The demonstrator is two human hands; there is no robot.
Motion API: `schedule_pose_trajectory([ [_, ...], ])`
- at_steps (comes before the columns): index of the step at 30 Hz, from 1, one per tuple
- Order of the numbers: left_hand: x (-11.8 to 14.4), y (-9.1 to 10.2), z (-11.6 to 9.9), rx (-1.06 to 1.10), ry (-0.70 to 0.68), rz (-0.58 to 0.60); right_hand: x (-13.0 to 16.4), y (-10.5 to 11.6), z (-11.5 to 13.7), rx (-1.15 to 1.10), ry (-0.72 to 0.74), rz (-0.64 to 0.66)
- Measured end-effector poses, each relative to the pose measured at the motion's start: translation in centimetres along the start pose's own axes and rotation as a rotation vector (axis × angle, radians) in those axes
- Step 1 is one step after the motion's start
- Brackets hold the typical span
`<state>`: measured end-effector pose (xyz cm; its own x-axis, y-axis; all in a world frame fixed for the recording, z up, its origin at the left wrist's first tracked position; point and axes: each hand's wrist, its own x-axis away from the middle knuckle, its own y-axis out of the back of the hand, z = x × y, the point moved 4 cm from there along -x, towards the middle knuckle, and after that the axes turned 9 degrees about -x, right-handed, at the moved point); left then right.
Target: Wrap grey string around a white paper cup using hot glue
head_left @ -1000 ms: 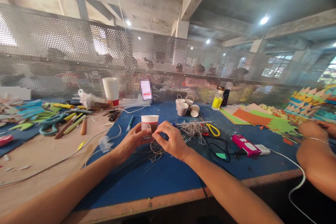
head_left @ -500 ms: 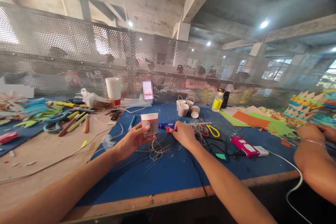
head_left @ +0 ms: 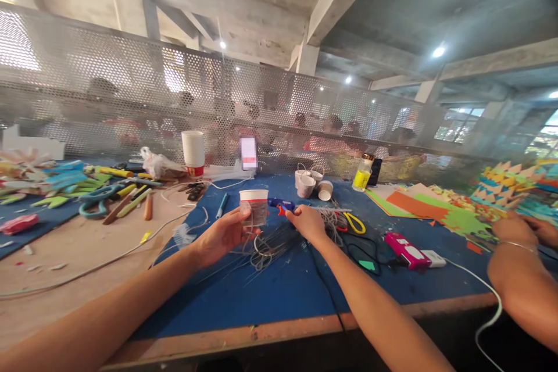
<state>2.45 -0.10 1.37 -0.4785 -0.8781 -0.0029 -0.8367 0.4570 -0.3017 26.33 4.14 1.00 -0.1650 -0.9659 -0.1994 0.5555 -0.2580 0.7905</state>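
Right hand [head_left: 310, 225] has left the cup [head_left: 257, 208] for the gun [head_left: 282, 204], at the cup's 3 o'clock; can't tell if it's gripping. Left hand [head_left: 224, 235] still pinches the cup upright, other cups [head_left: 306, 186] at 2 o'clock. Work at the cup looks paused.

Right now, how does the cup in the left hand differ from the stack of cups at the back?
The cup is a single one, while the stack of cups is many nested together, so it stands taller. The cup is held up in the left hand; the stack of cups stands untouched. The cup has greyish covering below its rim, whereas the stack of cups looks mostly white. Both show some white and red.
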Motion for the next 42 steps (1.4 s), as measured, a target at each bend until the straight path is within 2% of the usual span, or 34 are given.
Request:
schedule_pose_trajectory([
  [5, 0.0, 0.1, -0.1, 0.000, 0.006, -0.001, -1.0, 0.2, -0.6, -0.418, 0.079, -0.122],
  [9, 0.0, 0.3, -0.1, -0.005, -0.002, -0.024, -1.1, -0.3, -0.5, -0.756, 0.143, -0.098],
  [13, -0.4, 0.7, 0.2, -0.008, -0.009, -0.045, -0.1, 0.0, 0.8, -1.077, 0.182, -0.065],
  [16, -0.5, 0.8, 0.1, 0.008, -0.019, -0.038, 0.9, 0.7, 2.1, -1.173, 0.245, -0.044],
  [20, -0.6, 1.0, 0.1, 0.010, -0.008, -0.093, 2.0, 1.7, 3.2, -1.163, 0.302, -0.056],
  [27, -0.9, 1.5, 0.0, -0.038, -0.032, -0.148, 3.8, 2.4, 4.9, -1.024, 0.360, -0.004],
  [37, -1.3, 2.1, 0.1, -0.039, -0.056, -0.239, 5.1, 0.5, 4.9, -0.787, 0.417, 0.070],
  [42, -1.2, 2.2, 0.0, -0.047, -0.055, -0.263, 5.1, 0.1, 4.6, -0.588, 0.487, -0.019],
])
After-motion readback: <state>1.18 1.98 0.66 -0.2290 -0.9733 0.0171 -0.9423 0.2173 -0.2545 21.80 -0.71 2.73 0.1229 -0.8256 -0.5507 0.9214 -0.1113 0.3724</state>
